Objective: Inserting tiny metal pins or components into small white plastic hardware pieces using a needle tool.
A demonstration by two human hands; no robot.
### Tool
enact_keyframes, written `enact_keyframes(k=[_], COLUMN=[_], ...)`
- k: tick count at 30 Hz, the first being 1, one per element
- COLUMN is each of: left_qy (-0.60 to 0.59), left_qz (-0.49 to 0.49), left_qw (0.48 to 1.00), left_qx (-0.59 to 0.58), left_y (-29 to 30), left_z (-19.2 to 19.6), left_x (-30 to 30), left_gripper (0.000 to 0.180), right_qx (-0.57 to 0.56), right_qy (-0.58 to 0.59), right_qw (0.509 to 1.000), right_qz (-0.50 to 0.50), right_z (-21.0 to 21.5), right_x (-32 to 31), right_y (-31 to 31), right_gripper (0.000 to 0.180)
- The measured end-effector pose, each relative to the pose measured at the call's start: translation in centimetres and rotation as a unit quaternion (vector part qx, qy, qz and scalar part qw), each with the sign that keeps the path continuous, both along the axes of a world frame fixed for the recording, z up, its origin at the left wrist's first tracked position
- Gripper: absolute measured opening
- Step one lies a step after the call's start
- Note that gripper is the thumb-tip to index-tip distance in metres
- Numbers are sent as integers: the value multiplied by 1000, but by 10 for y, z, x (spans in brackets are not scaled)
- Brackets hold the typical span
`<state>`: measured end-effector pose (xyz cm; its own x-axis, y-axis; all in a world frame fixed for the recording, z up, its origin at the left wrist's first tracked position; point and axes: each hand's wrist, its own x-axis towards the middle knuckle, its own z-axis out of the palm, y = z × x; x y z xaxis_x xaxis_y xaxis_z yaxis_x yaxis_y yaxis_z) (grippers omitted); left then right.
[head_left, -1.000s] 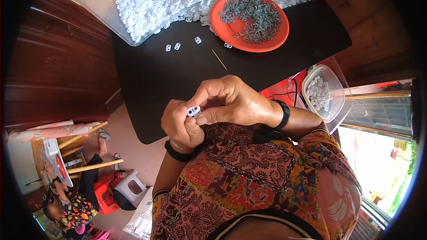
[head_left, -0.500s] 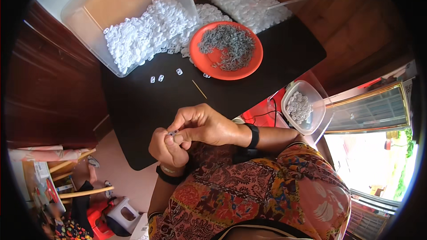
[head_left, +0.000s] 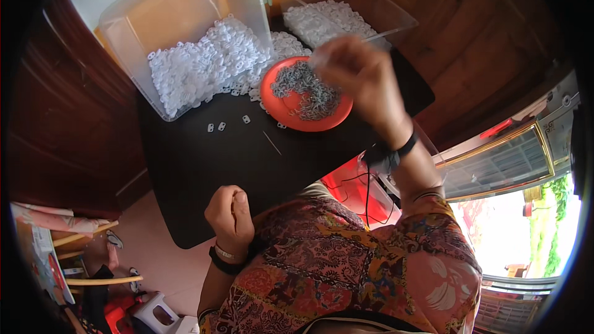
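Observation:
My left hand (head_left: 230,215) is closed in a fist by the near edge of the dark table. Whatever may lie inside its fingers is hidden. My right hand (head_left: 365,80) is raised over the far right rim of an orange-red plate (head_left: 281,111), smeared by motion, so its fingers do not show clearly. On that plate lies a heap of small grey metal pieces (head_left: 318,102). Between the plate and my left hand, a thin stick (head_left: 272,143) rests on the tabletop. Several small white two-holed plastic pieces (head_left: 246,119) lie loose nearby.
A large clear bin (head_left: 117,55) at the back left spills white pieces (head_left: 204,62) onto the table (head_left: 185,167). Behind my right hand, another clear bin (head_left: 396,25) holds more. A red stool-like surface (head_left: 346,185) with black cables stands at the right. Wooden chair parts (head_left: 105,281) are lower left.
My right hand has left my left hand and swung up and away to the far side of the plate. My left hand has closed over the small piece seen between both hands before.

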<state>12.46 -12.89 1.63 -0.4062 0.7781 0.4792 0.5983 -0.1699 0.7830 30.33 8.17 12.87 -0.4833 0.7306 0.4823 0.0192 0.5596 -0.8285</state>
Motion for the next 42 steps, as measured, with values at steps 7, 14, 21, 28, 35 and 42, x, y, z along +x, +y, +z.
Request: enact_keyframes(k=[7,14,21,28,35,42], left_qy=[17,-10,-39,-48,-53,-35], left_qz=[-20,-13,-16,-17,-17,-5], left_qw=[999,1000,999,999,998,999], left_qx=[33,-6,-7,-5,-24,-24], left_y=[0,1,3,2,1,2], left_z=[-10,-14,-22,-24,-19,-17], left_x=[0,-5,-7,-8,-6,-5], left_gripper=[17,14,16,16,12,13], right_qx=[356,315,447,544,538,510], right_qy=[-105,-253,-424,-453,-444,-449], right_qw=[873,908,763,691,698,706], right_qz=[-316,109,196,149,159,201], right_z=[31,-18,-59,-71,-72,-76], right_x=[28,-34,-52,-61,-70,-92], right_y=[103,41,14,4,11,28], right_gripper=[19,19,13,11,12,12])
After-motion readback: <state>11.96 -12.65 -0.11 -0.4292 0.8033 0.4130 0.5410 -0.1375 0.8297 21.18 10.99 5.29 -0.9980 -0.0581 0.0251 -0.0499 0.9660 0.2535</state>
